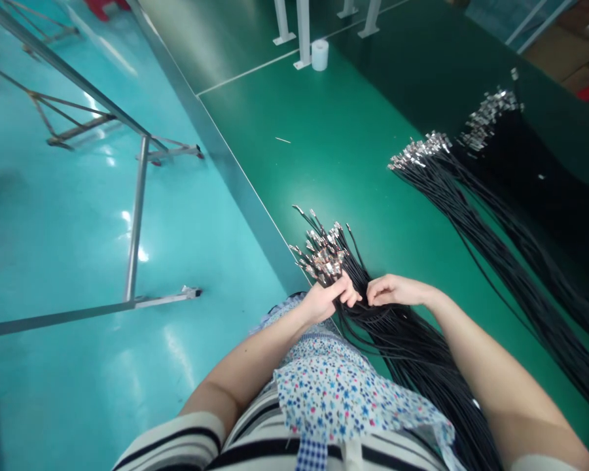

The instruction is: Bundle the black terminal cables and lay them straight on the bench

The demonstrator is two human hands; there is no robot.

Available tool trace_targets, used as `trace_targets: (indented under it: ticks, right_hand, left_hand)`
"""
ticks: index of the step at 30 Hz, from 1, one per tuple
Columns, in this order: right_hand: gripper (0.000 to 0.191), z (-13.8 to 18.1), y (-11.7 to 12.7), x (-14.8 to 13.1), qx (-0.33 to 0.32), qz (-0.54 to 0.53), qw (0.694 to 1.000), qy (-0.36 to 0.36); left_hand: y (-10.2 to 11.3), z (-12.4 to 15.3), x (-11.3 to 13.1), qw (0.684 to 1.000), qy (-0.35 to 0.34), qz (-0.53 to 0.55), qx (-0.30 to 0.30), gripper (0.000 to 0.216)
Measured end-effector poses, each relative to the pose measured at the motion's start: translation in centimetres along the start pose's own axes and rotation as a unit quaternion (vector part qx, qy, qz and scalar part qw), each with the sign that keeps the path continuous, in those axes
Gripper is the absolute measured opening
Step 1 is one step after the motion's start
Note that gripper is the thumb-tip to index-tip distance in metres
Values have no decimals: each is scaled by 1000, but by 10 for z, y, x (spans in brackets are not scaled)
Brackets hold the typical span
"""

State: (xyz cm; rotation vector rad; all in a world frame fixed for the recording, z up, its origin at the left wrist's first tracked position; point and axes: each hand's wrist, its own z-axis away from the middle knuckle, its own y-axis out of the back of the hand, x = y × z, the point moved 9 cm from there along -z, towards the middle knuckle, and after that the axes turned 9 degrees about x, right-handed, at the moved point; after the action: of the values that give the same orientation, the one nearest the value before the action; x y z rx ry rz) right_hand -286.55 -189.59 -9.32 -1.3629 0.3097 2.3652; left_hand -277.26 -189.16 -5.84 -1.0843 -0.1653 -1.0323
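A thick bundle of black cables [422, 353] with shiny metal terminals [326, 252] at its near end lies along the front edge of the green table, in front of my body. My left hand [330, 299] is closed on cables just below the terminals, thumb and fingers curled. Just to the right, my right hand [391, 290] rests over the same bundle, its fingers bent and pinched together on the black cables. Its fingertips are partly hidden. Several cable ends stick out past the rest at different angles.
More black cable bundles with metal ends [422, 150] lie to the right on the green table [324, 157]. A white roll [319, 55] stands beside white posts [303, 33] at the back. A metal frame [137, 216] stands on the blue floor at left.
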Motion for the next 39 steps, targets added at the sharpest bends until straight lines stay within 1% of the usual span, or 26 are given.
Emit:
trace_targets:
  ticks: [1,3,6,7,8,10,11,12,13,14,15,16,17,18,19,21,23,25,28,30,33,34,36,39]
  right_hand:
    - [29,2,2,-4,14,29,999,23]
    - [30,8,8,-6,67,86,993,50]
    - [30,20,19,6,166,156,973,37]
    - [30,23,20,10,183,164,969,28]
    - [29,24,19,15,180,164,970,19]
    - [28,22,11,27,130,138,982,-10]
    - [27,19,8,33,103,116,987,-30]
    - [27,14,9,38,96,89,990,-53]
    - [28,8,16,43,119,64,988,-76]
    - [30,1,29,48,171,46,979,-99]
    - [32,-6,43,53,237,42,963,-120]
    - [33,-12,56,56,301,53,942,-140]
    - [34,-18,66,58,351,77,920,-158]
    - [33,-24,72,59,383,109,901,-173]
    - [31,-31,74,59,397,138,889,-182]
    - [22,-43,72,60,398,151,885,-187]
    - [17,-48,67,65,393,99,896,-183]
    - [17,-45,66,67,400,37,900,-171]
    - [20,-31,69,59,420,-3,896,-147]
    - [23,-24,61,45,384,-24,916,-114]
    - [27,-7,36,19,298,-45,952,-54]
    - [28,1,28,12,284,-49,957,-43]
    - [29,16,18,4,284,-60,956,-33]
    - [30,25,9,-2,295,-67,953,-28]
  left_hand:
    - [2,0,3,1000,-14,11,13,34]
    - [4,1,7,999,-33,29,27,32]
    - [-2,4,7,999,-29,27,9,34]
    - [-6,5,6,999,-21,23,-6,35]
    - [-10,6,4,999,-13,21,-21,36]
    - [-13,7,2,999,-3,30,-33,37]
    - [-12,7,1,999,-2,40,-26,36]
    - [-9,6,1,999,-4,51,-12,35]
    - [-5,5,0,998,-7,62,7,34]
    - [0,5,0,997,-11,72,27,34]
    - [3,4,0,996,-13,79,43,35]
    - [6,4,-1,995,-15,85,56,35]
    - [8,4,-1,994,-17,89,66,36]
    - [10,3,-1,993,-18,91,74,36]
    - [11,3,-1,992,-18,93,82,37]
    - [13,3,-1,990,-17,94,100,38]
    - [16,4,-2,988,-17,94,118,39]
    - [18,3,-2,987,-22,98,127,40]
    - [22,1,-3,982,-29,113,151,38]
    - [27,-2,-3,974,-33,116,191,34]
    - [30,-4,0,964,-43,114,238,32]
    - [29,-5,1,963,-47,113,242,34]
    - [26,-6,5,965,-58,103,235,39]
    - [18,-6,9,977,-71,68,188,43]
